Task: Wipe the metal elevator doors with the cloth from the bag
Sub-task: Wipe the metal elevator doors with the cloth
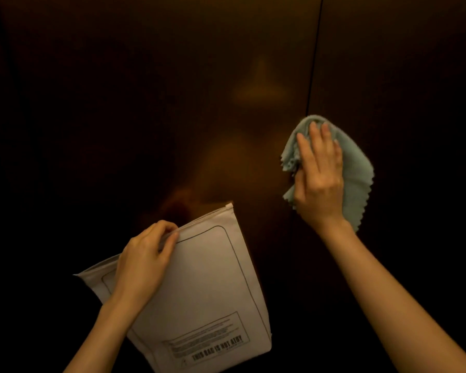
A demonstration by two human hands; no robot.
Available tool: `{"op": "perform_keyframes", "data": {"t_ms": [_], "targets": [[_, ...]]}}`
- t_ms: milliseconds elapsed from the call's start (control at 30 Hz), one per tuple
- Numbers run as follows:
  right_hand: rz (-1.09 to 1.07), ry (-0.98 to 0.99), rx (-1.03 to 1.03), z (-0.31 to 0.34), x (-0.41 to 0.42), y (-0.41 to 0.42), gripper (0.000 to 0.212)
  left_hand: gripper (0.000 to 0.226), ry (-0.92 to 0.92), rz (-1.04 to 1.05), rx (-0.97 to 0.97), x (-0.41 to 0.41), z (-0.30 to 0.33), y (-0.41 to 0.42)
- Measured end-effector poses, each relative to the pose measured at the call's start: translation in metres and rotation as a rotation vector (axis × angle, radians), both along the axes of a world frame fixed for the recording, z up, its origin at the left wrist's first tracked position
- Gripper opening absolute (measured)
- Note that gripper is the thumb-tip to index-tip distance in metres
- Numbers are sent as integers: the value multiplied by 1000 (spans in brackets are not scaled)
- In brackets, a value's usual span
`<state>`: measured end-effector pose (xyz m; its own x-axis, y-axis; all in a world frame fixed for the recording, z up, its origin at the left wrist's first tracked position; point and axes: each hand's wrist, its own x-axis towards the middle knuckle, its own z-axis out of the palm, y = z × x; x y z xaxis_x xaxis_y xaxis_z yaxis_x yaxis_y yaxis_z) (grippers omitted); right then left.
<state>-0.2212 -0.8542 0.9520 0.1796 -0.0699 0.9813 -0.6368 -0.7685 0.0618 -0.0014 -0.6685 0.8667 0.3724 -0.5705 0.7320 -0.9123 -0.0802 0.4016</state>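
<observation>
Right hand (319, 173) presses flat, fingers straight, on the soft zigzag-edged green cloth (357, 173) against the dark metal doors (172, 76), right of centre. Left hand (143, 261) pinches the smooth white bag (207, 286), lower left.

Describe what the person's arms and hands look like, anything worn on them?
Both forearms are bare up to the frame edge, with no sleeves in view. The left hand and right hand wear no gloves, and no rings, watch or bracelets show. The dim light hides finer detail.
</observation>
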Motion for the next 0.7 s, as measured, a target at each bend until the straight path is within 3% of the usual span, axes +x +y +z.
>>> {"op": "perform_keyframes", "data": {"t_ms": [133, 333, 700], "targets": [[-18, -12, -21, -12, 0, 1, 50, 7, 13, 8, -2, -2, -1, 1], [-75, 172, -5, -86, -17, 7, 50, 9, 18, -2, 13, -1, -2, 7], [-94, 148, -27, 13, -17, 7, 53, 8, -16, -42, -45, -12, 3, -2]]}}
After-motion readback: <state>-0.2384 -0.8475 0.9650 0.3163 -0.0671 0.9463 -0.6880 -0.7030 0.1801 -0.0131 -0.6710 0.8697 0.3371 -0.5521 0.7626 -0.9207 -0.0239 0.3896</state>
